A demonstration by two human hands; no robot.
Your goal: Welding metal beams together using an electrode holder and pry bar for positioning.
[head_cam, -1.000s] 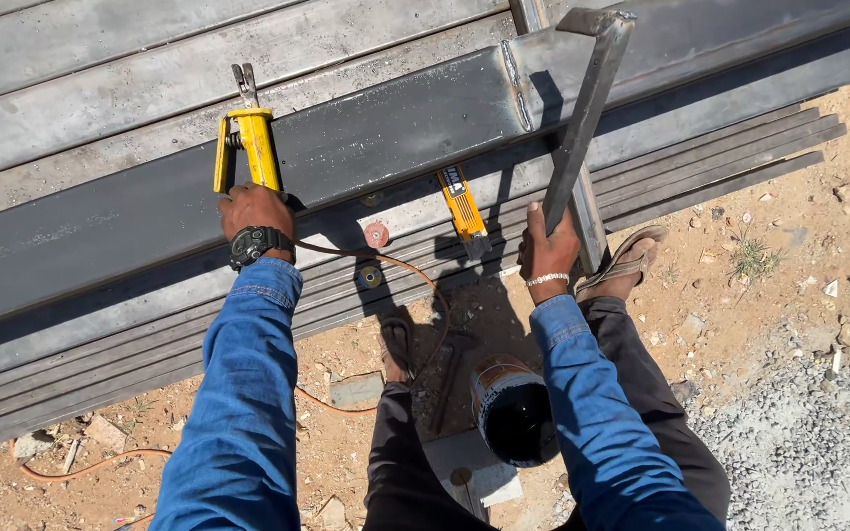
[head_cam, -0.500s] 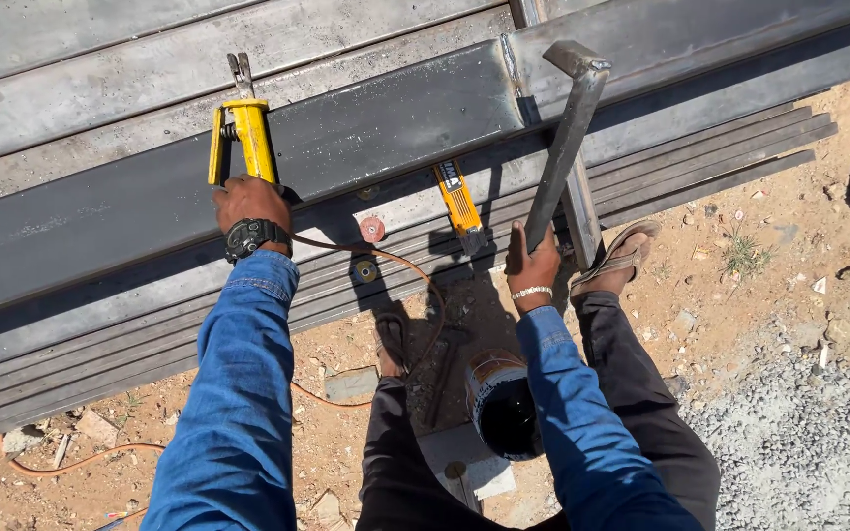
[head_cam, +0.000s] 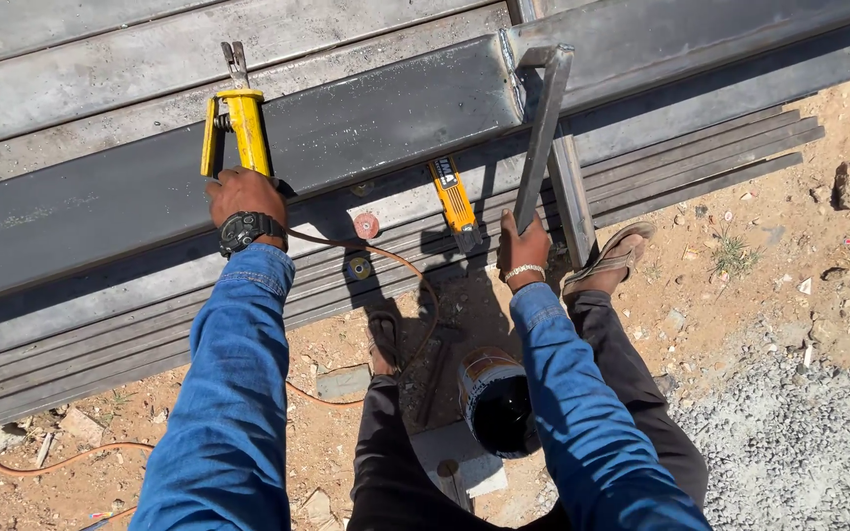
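The yellow clamp handle (head_cam: 238, 133) at upper left is grasped by the left hand (head_cam: 245, 197); the grey steel square (head_cam: 541, 133) is gripped by the right hand (head_cam: 523, 246) and is best kept flush against the beam (head_cam: 366, 123).

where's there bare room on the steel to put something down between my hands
Bare: the dark beam's face between the yellow clamp and the steel square. Crowded: the lower bars between left hand and right hand, with discs, orange cable and a second yellow tool.

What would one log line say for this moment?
left hand: grips yellow clamp on steel beam | right hand: holds steel square against beam | open can between legs
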